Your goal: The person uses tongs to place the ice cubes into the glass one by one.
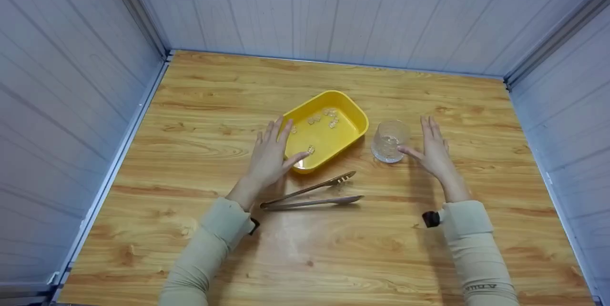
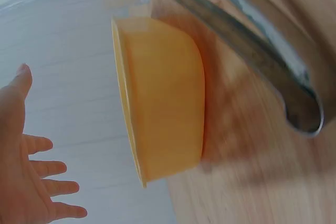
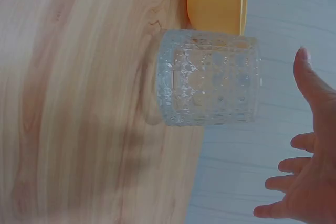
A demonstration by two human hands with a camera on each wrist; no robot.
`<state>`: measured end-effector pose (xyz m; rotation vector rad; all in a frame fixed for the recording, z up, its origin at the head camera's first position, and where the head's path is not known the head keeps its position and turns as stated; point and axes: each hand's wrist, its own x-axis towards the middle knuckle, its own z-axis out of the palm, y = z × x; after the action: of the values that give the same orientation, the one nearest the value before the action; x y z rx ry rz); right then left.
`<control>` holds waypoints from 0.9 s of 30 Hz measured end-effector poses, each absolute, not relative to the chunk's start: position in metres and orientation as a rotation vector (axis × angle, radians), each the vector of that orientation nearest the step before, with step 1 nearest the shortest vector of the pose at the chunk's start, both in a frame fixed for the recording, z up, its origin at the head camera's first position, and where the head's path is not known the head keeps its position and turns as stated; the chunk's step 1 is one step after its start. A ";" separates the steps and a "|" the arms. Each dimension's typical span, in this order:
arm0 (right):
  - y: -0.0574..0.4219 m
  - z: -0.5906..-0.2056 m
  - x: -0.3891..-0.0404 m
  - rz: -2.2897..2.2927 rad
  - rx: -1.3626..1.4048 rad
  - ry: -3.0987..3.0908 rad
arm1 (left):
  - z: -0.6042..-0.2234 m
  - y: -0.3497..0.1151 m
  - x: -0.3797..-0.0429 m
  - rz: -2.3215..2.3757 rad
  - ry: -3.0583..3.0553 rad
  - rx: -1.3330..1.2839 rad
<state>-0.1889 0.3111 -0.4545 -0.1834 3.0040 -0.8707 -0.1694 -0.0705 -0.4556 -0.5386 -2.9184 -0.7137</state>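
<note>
My left hand (image 1: 268, 159) hovers at the left side of a yellow tub (image 1: 324, 143), fingers spread and holding nothing. Inside the tub lie several small clear cubes (image 1: 332, 124), which look like ice. To the right of the tub a clear glass tumbler (image 1: 388, 143) stands upright; the right wrist view shows its patterned wall (image 3: 210, 80). My right hand (image 1: 434, 154) is just right of the tumbler, with straight fingers and the thumb overlapping its edge in the head view. In the right wrist view the hand (image 3: 310, 169) shows apart from the glass.
Metal tongs (image 1: 310, 205) lie spread on the wooden table (image 1: 200, 153) in front of the tub, hinge toward the left forearm. Pale panel walls (image 1: 314, 15) enclose the table at the back and both sides. A black wrist device (image 1: 431, 219) sits at the right cuff.
</note>
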 end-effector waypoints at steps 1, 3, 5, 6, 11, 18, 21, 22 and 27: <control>0.312 -0.456 -0.190 -0.892 -0.187 3.005 | -0.456 -0.068 -0.167 -0.718 -2.901 -0.560; 0.312 -0.460 -0.191 -0.947 -0.192 2.994 | -0.457 -0.064 -0.161 -0.713 -2.865 -0.604; 0.313 -0.463 -0.192 -1.008 -0.191 2.987 | -0.459 -0.060 -0.154 -0.730 -2.823 -0.644; 0.314 -0.465 -0.193 -1.042 -0.186 2.980 | -0.459 -0.058 -0.151 -0.738 -2.798 -0.662; 0.313 -0.473 -0.196 -1.181 -0.130 2.944 | -0.463 -0.049 -0.135 -0.791 -2.695 -0.758; 0.310 -0.485 -0.200 -1.307 -0.064 2.869 | -0.471 -0.040 -0.113 -0.758 -2.738 -0.915; 0.309 -0.490 -0.203 -1.333 -0.045 2.843 | -0.479 -0.037 -0.108 -0.717 -2.787 -0.983; 0.309 -0.491 -0.204 -1.338 -0.039 2.836 | -0.482 -0.036 -0.107 -0.704 -2.803 -1.003; 0.305 -0.497 -0.206 -1.352 -0.020 2.812 | -0.499 -0.034 -0.107 -0.655 -2.902 -1.052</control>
<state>-0.2060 0.3049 -0.4973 -0.0200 2.8120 -1.3522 -0.1068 -0.0341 -0.4992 -1.0518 -2.9020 -0.6547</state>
